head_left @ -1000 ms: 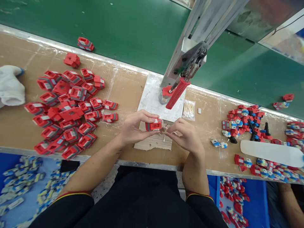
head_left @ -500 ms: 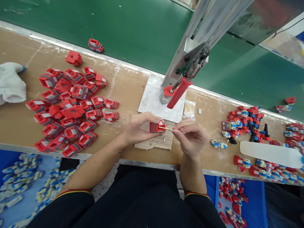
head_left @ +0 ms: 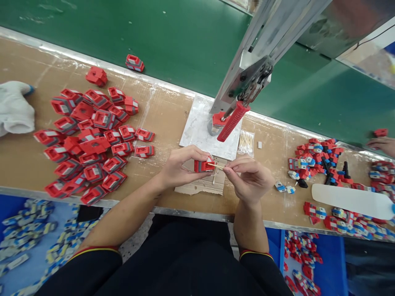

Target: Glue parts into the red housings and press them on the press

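Note:
My left hand (head_left: 179, 166) grips a small red plastic part (head_left: 203, 165) with a grey stripe, held just above a scrap of cardboard (head_left: 202, 185) at the middle of the bench. My right hand (head_left: 251, 176) pinches a thin cotton swab (head_left: 216, 166) whose tip touches the right end of the part. Both hands are close together, fingertips almost meeting.
A pile of red parts (head_left: 89, 139) lies left, a white glove (head_left: 14, 109) far left. Behind my hands stands a press with a red handle (head_left: 231, 121) on a metal plate (head_left: 200, 127), beside a bag of swabs (head_left: 246, 142). Mixed parts (head_left: 321, 158) and a white bottle (head_left: 348, 197) lie right. Another person's hand (head_left: 384, 144) shows far right.
My right hand brought the swab to the part's end and now holds it there. The red part on the green belt drifted right. Another person's hand appeared at the far right.

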Available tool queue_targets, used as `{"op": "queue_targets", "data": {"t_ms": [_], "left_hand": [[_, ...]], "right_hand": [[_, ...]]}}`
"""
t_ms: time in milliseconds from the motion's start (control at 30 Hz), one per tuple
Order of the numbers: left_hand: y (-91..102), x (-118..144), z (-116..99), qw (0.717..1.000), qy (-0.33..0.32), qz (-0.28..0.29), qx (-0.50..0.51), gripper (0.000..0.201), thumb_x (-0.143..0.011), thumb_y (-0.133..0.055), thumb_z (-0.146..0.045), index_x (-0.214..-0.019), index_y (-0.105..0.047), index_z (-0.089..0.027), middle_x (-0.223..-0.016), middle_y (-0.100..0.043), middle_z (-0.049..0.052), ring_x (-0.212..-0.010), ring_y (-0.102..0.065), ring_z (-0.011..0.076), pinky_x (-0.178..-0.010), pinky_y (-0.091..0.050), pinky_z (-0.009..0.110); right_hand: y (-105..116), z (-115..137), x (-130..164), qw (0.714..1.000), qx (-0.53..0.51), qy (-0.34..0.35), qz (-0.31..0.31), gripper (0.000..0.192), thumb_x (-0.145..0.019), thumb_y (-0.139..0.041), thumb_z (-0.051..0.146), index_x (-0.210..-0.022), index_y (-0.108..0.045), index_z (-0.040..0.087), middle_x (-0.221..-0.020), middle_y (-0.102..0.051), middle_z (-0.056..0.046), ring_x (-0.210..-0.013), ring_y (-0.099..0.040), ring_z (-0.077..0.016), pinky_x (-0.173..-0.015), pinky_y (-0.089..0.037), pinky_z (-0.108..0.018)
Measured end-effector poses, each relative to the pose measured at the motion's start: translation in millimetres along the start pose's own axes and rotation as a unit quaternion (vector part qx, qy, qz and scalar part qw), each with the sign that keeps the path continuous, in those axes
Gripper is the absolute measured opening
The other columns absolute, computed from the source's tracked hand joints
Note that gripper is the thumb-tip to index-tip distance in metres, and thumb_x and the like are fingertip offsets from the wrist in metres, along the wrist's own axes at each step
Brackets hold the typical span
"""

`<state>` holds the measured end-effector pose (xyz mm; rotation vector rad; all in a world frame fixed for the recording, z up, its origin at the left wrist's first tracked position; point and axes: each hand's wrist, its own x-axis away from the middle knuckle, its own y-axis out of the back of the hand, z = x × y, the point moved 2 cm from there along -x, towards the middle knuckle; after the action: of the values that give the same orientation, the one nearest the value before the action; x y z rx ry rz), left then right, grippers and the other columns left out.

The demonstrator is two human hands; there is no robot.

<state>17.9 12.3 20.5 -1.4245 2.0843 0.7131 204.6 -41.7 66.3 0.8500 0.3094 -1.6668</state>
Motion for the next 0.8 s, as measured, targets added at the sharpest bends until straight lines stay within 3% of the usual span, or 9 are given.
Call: {"op": "queue_targets", "data": {"t_ms": [200,367,800], "left_hand": [[0.9,0.8,0.8,1.0,-0.005,-0.004,-0.021,0.026,-0.082,-0.091,-0.027,-0.099,-0.073,-0.018,-0.094,-0.081,0.008,-0.088,-0.081,0.0189,-0.079,-0.067,0.029],[0.4,0.8,0.8,1.0,-0.009,0.002,-0.02,0.027,-0.081,-0.091,-0.026,-0.1,-0.073,-0.018,-0.094,-0.081,0.009,-0.089,-0.08,0.0188,-0.079,-0.067,0.029],[1.4,-0.6,-0.7,1.0,-0.011,-0.008,-0.02,0.026,-0.082,-0.091,-0.028,-0.097,-0.072,-0.018,-0.093,-0.081,0.009,-0.087,-0.081,0.0187,-0.078,-0.067,0.028]], "right_hand": [[3.1,2.1,-0.5,0.999,0.054,0.007,0.006,0.019,-0.088,-0.08,0.012,-0.084,-0.066,0.025,-0.071,-0.077,0.003,-0.06,-0.073,-0.0163,-0.056,-0.057,-0.031],[-1.7,4.7,-0.2,0.999,0.032,0.028,0.003,0.021,-0.087,-0.08,0.01,-0.084,-0.066,0.025,-0.072,-0.078,0.002,-0.061,-0.074,-0.0165,-0.055,-0.057,-0.03],[3.6,1.0,1.5,1.0,0.024,0.004,-0.006,0.021,-0.086,-0.081,0.008,-0.085,-0.067,0.024,-0.072,-0.078,0.002,-0.061,-0.073,-0.0155,-0.055,-0.056,-0.03]]}}
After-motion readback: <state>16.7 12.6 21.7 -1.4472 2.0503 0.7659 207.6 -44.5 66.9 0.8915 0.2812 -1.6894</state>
